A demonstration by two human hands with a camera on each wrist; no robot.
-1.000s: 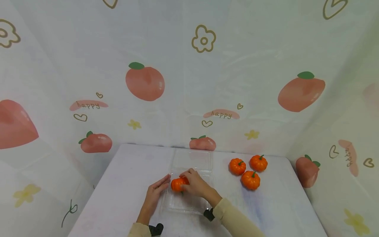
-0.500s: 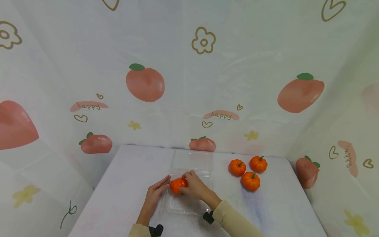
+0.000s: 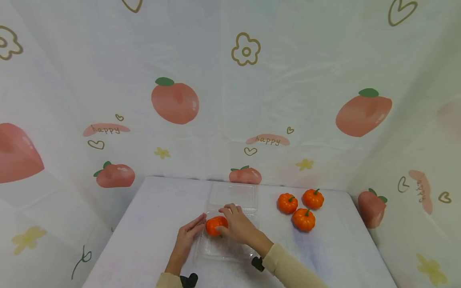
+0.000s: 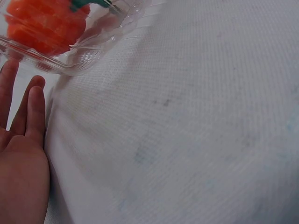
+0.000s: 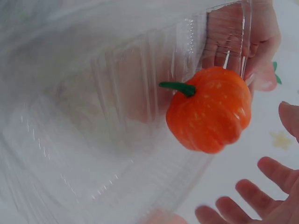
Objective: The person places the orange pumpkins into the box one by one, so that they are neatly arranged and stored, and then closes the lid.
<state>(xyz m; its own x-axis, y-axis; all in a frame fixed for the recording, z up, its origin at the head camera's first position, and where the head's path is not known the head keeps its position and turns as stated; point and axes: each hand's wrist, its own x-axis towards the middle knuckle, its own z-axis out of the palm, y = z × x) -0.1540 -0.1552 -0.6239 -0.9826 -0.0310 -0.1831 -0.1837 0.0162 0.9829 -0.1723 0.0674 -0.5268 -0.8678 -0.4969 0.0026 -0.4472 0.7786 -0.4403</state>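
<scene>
A small orange pumpkin [image 3: 214,227] with a green stem lies tipped on its side in the left part of a clear plastic clamshell box [image 3: 227,251]. My right hand [image 3: 239,226] is over the box, right beside the pumpkin. The right wrist view shows its fingers [image 5: 256,195] spread and apart from the pumpkin [image 5: 210,112]. Along the box's left side rests my left hand [image 3: 189,233], its straight fingertips at the wall. In the left wrist view these fingers [image 4: 35,109] reach up to the box's rim, with the pumpkin [image 4: 46,25] behind the clear plastic.
Three more orange pumpkins stand grouped to the right of the box: one at the left [image 3: 287,203], one at the back [image 3: 313,199] and one in front [image 3: 303,220]. The box's lid [image 3: 233,196] lies folded back toward the printed curtain [image 3: 201,160] behind the white table [image 3: 151,216].
The pumpkin has shifted slightly left toward the box's left wall. My right hand has loosened its fingers from it, while the left hand stays put.
</scene>
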